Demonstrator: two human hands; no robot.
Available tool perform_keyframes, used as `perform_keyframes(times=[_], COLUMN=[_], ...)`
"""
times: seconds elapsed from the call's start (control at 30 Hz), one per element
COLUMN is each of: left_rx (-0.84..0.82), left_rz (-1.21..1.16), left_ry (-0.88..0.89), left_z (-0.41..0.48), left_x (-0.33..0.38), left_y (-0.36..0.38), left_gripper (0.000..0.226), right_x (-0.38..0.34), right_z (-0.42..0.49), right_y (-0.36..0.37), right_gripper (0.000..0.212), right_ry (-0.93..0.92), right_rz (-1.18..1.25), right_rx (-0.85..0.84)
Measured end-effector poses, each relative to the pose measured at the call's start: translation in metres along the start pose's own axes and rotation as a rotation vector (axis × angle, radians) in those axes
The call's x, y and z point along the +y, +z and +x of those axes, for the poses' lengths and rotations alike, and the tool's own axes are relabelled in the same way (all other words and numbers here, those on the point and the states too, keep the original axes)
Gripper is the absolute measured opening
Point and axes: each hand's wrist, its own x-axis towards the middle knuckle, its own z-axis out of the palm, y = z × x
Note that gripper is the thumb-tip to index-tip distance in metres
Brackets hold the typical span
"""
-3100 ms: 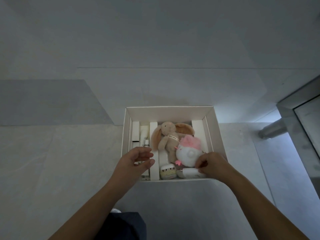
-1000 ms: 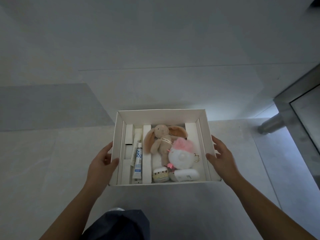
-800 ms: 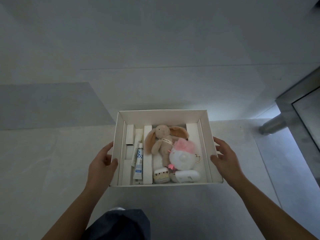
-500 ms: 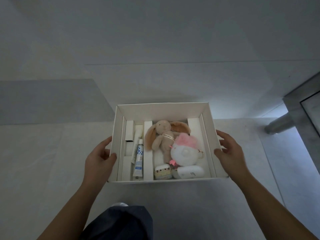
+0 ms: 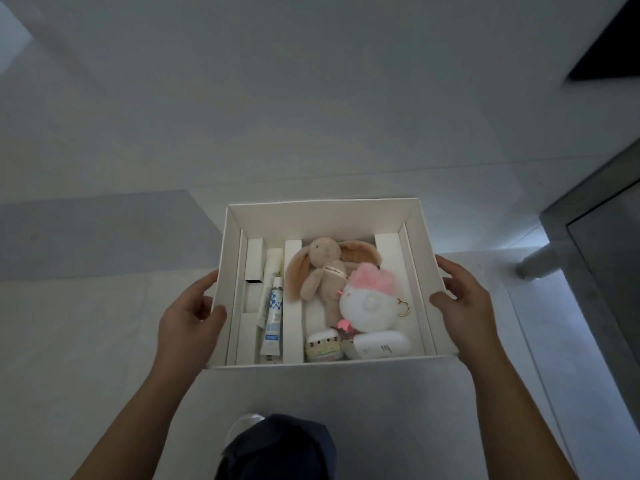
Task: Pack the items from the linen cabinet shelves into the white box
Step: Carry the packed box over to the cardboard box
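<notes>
- The white box (image 5: pixel 322 220), a shallow open rectangle of smooth matte card, sits between the two hands over a pale stone-like floor (image 5: pixel 86 341); whether it rests on the floor or hangs above it cannot be told
- The left hand (image 5: pixel 190 317) clamps the box's left wall, thumb hooked over the rim and fingers curled on the outside
- The right hand (image 5: pixel 464 303) clasps the right wall the same way, thumb at the rim
- Stiff white card dividers (image 5: pixel 292 299) split the inside into long lanes
- In a narrow left lane lies a slim soft tube (image 5: pixel 273 320), white with blue print
- In the wide lane a beige plush bunny (image 5: pixel 322 275) with floppy ears lies on its back, partly under a round fluffy white plush (image 5: pixel 367 306) with a pink bow and a gold ring
- At the near wall a small cat-faced plush (image 5: pixel 323 346) touches a glossy white capsule-shaped case (image 5: pixel 381 344)
</notes>
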Motion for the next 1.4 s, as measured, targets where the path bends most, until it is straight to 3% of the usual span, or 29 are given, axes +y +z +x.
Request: perform_keyframes(times=[0.43,0.9,1.4], left_rx=[0.005,0.010,0.126], left_rz=[0.037,0.088,-0.142], left_ry=[-0.016,-0.006,-0.116], left_z=[-0.045,-0.162,-0.287], left_x=[0.178,0.395,0.443], left_y=[-0.111,-0.249,-0.353], left_gripper=[0.051,0.047,0.047], right_x=[-0.197,-0.407,-0.522], right_z=[-0.071,-0.200,-0.309], right_y=[-0.074,-0.198,-0.241], right_gripper=[0.058,0.057,0.059], right_ry=[0.047,0.118,-0.057], right_rz=[0.033,0.091,-0.010], right_rx=[0.017,0.058,-0.100])
